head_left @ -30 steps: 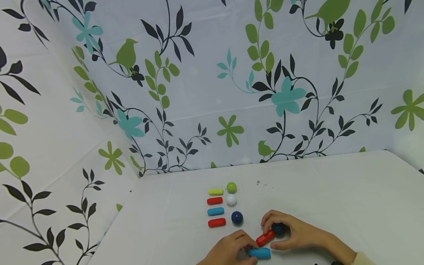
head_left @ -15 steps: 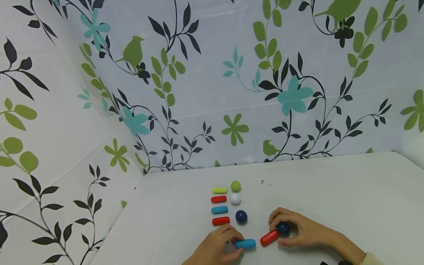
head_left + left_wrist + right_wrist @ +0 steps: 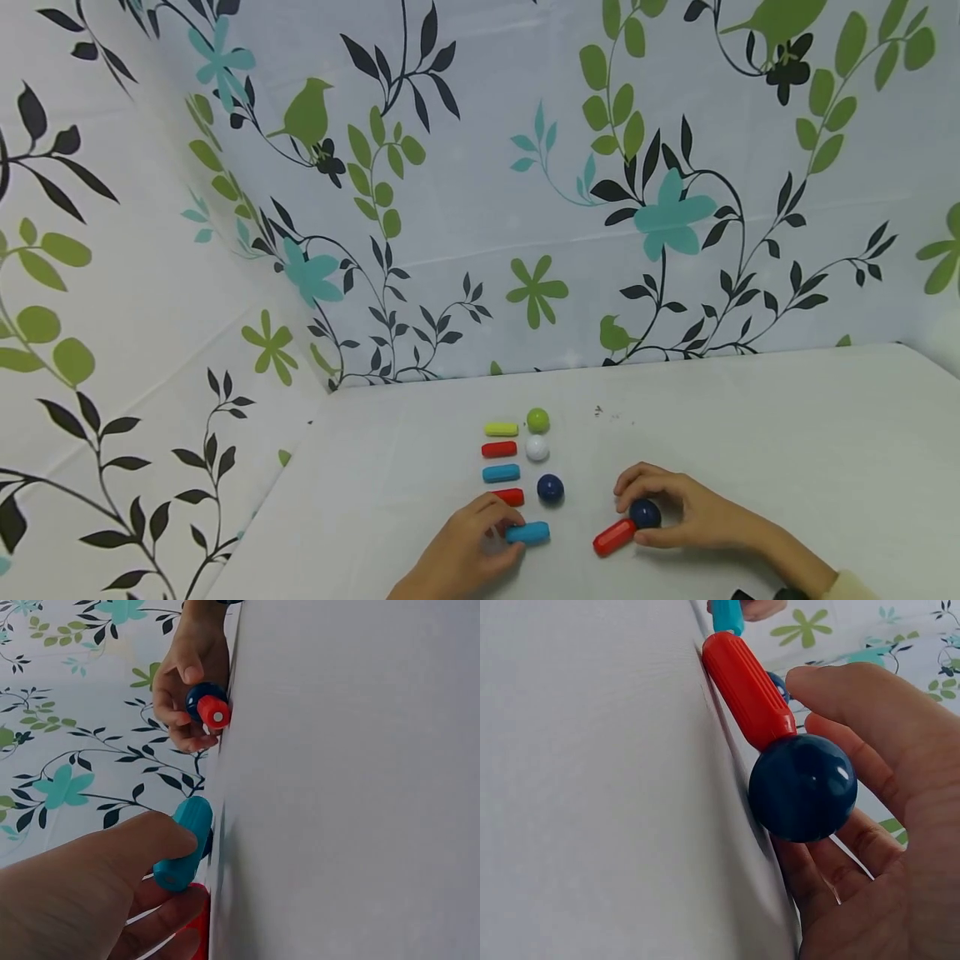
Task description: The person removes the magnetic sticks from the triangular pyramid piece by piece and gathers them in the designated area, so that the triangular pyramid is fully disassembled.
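My left hand [image 3: 465,542] pinches a blue ridged rod [image 3: 528,532] between thumb and fingers, just in front of a partly hidden red rod [image 3: 510,497]. In the left wrist view the blue rod [image 3: 184,844] tilts up from the thumb. Farther right on the white table, a dark blue ball [image 3: 645,513] touches one end of another red rod [image 3: 614,537]. Around that ball my right hand [image 3: 686,510] curves loosely. The right wrist view shows its thumb [image 3: 840,686] apart from the ball [image 3: 802,787], with the fingers behind it.
Left of centre lie a yellow rod [image 3: 501,429], a red rod [image 3: 499,450] and a blue rod [image 3: 501,473] in a column. Beside them are a green ball [image 3: 537,420], a white ball [image 3: 537,447] and a dark blue ball [image 3: 550,489]. A patterned cloth [image 3: 450,208] hangs behind the table.
My left hand has carried the blue rod leftward, away from the red rod beside my right hand. My right fingertips have come off that red rod, which stays against the ball.
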A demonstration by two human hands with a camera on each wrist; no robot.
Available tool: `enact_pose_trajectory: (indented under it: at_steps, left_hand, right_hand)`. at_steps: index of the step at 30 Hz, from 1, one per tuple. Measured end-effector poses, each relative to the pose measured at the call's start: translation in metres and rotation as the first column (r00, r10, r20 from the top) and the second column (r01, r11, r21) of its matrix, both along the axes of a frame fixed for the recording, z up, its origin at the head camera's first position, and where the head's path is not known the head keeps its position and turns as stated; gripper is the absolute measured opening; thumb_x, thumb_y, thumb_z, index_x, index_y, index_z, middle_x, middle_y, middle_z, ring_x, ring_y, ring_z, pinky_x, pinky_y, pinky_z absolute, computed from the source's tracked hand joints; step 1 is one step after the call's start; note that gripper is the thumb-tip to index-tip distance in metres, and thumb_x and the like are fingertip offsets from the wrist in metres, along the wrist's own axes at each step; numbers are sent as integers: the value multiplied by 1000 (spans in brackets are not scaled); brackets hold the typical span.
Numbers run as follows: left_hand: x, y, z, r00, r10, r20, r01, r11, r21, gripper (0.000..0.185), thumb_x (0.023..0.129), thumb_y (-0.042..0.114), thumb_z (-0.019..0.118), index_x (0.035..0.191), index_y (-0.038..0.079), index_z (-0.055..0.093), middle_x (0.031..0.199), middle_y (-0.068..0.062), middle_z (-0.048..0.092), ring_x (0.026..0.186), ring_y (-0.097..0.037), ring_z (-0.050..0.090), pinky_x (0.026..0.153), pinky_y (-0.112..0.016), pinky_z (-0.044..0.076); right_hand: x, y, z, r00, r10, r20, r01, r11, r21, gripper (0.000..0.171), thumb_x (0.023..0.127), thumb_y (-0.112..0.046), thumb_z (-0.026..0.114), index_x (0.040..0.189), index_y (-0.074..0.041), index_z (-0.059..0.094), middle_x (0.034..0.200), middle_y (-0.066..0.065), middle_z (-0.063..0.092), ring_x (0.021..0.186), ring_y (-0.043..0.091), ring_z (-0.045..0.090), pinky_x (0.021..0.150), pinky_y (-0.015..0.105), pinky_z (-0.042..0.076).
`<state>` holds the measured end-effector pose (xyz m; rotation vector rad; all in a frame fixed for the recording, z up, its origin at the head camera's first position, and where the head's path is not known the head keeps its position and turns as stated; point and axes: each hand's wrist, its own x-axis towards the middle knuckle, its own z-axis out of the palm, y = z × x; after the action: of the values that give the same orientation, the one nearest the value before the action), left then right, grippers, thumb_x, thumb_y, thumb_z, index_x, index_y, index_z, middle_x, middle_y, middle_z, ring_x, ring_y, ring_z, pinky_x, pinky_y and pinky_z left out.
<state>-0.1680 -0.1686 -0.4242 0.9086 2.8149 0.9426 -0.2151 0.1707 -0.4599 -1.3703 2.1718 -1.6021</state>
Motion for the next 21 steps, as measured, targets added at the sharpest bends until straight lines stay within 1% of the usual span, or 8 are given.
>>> enact_pose_trajectory:
  at_steps: [6, 10, 15, 21]
  left_hand:
    - [-6, -9, 0, 999, 17, 41, -17, 1000, -3, 15, 90, 22, 70, 104, 18, 66, 97, 13, 58, 85, 0, 54, 80, -17, 51]
    - [-7, -14, 0, 998, 45, 51, -43, 998, -40, 16, 89, 23, 71, 104, 20, 65, 94, 14, 57, 84, 0, 53, 81, -17, 51]
    - [-8, -19, 2, 998, 47, 28, -46, 998, -53, 18, 88, 18, 71, 104, 18, 64, 94, 14, 55, 85, -2, 53, 82, -18, 51]
    - [-9, -22, 1, 999, 38, -26, -39, 998, -56, 17, 87, 17, 70, 103, 17, 63, 96, 13, 56, 87, -2, 52, 83, -20, 50]
  right_hand:
    - [0, 3, 0, 1000, 12, 4, -12, 1000, -12, 27, 87, -2, 69, 111, -12, 65, 117, 12, 57, 111, 14, 51, 96, 20, 40]
    - [0, 5, 0, 1000, 25, -1, -25, 1000, -12, 29, 86, -1, 70, 112, -12, 65, 117, 11, 57, 110, 14, 52, 95, 20, 41]
    - [-2, 8, -1, 999, 42, 3, -42, 999, -22, 32, 86, 1, 69, 115, -9, 63, 116, 8, 57, 109, 14, 53, 95, 20, 43]
    - [-5, 8, -3, 996, 86, -3, -86, 995, -52, 33, 85, 6, 67, 116, -6, 63, 112, 8, 62, 105, 16, 56, 92, 22, 45]
